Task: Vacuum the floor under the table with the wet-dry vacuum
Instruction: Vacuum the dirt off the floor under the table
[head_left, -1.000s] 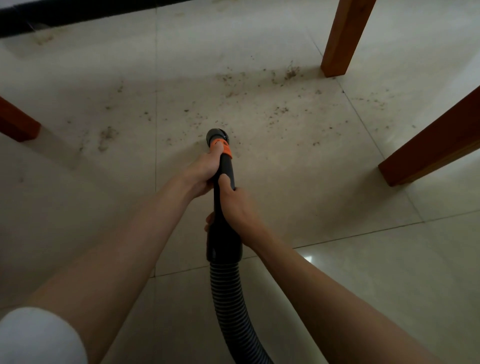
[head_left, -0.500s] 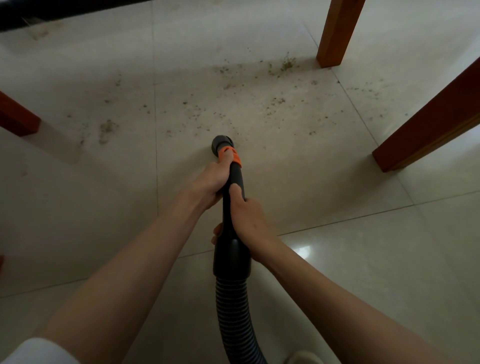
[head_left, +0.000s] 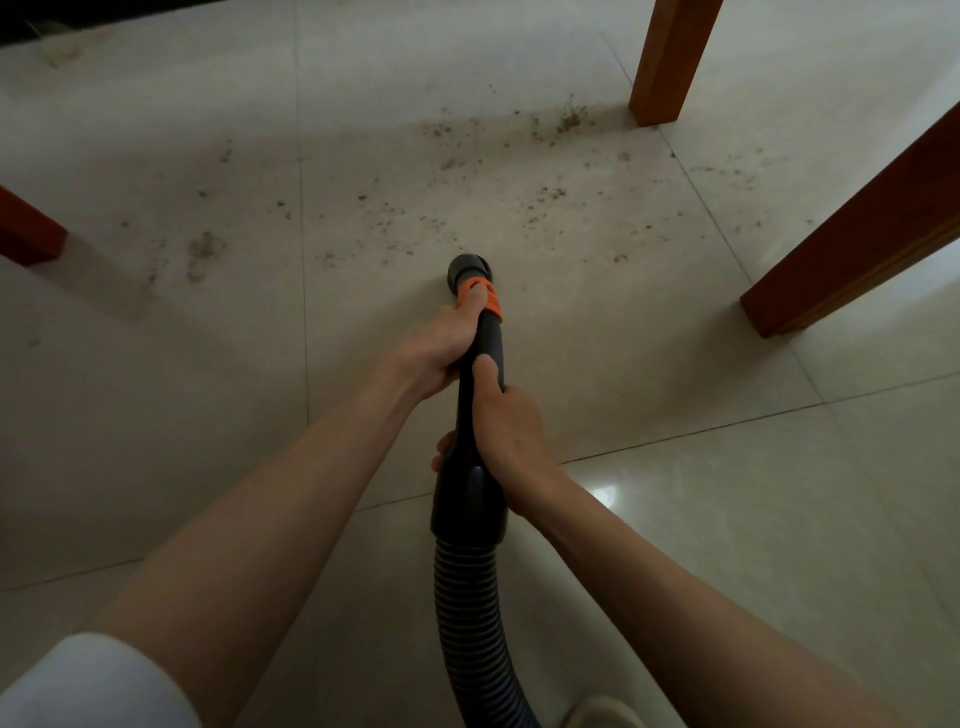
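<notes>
While I hold the black vacuum tube (head_left: 480, 364) low over the floor (head_left: 675, 493), its round mouth (head_left: 469, 269) points at the pale tile just short of the dirt. My left hand (head_left: 434, 351) wraps around the tube up near the orange ring (head_left: 485, 296). My right hand (head_left: 511, 431) wraps around it lower down, with my thumb lying along the top. Both hands are squeezed tight on the tube. Behind my hands the bumpy hose (head_left: 475, 613) bends back toward me.

I think I am in the middle of the sucking-up step. Lots of brown crumbs (head_left: 457, 161) lie ahead of the mouth, between the wooden table legs. A thick bunch sits right by the far leg (head_left: 667, 62), and more lies off to the left (head_left: 205, 249).

Next I should push the mouth forward into the crumbs and sweep it side to side. I must steer around the near leg (head_left: 852, 234) on my right so the tube does not bump it.
</notes>
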